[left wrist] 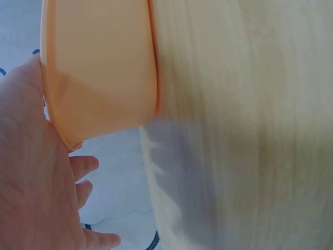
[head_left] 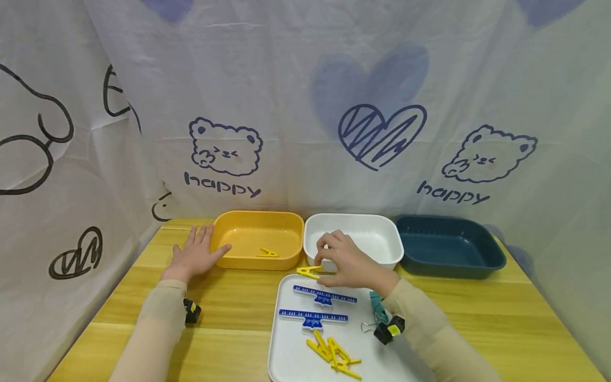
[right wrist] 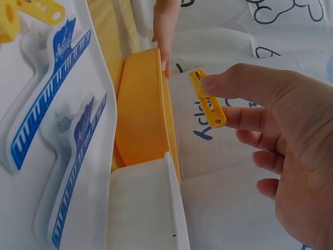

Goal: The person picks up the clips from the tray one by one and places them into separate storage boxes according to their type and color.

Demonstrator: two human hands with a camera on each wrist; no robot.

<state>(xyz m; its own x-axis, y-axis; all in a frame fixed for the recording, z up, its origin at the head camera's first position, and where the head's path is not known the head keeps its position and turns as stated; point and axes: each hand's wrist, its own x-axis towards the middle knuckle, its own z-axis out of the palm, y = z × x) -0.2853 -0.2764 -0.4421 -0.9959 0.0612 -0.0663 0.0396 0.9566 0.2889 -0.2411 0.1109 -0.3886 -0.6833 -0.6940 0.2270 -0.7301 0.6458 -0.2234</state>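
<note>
My right hand (head_left: 350, 262) pinches a yellow clip (head_left: 309, 271) between thumb and forefinger, above the gap between the white tray and the bins; the right wrist view shows the clip (right wrist: 208, 99) in the fingertips. My left hand (head_left: 193, 254) is spread at the left end of the yellow bin (head_left: 258, 262), its thumb on the rim; in the left wrist view the hand (left wrist: 36, 172) lies along the bin's side (left wrist: 99, 78). One yellow clip (head_left: 268, 253) lies in that bin. On the white tray (head_left: 281, 350) are several yellow clips (head_left: 336, 353) and two blue ruler clips (head_left: 312, 318).
A white bin (head_left: 382, 241) stands against the yellow bin, and a dark blue bin (head_left: 451, 246) stands at its right. Teal binder clips (head_left: 378, 307) lie on the tray beneath my right forearm. A printed cloth (head_left: 296, 106) hangs behind the wooden table (head_left: 229, 339).
</note>
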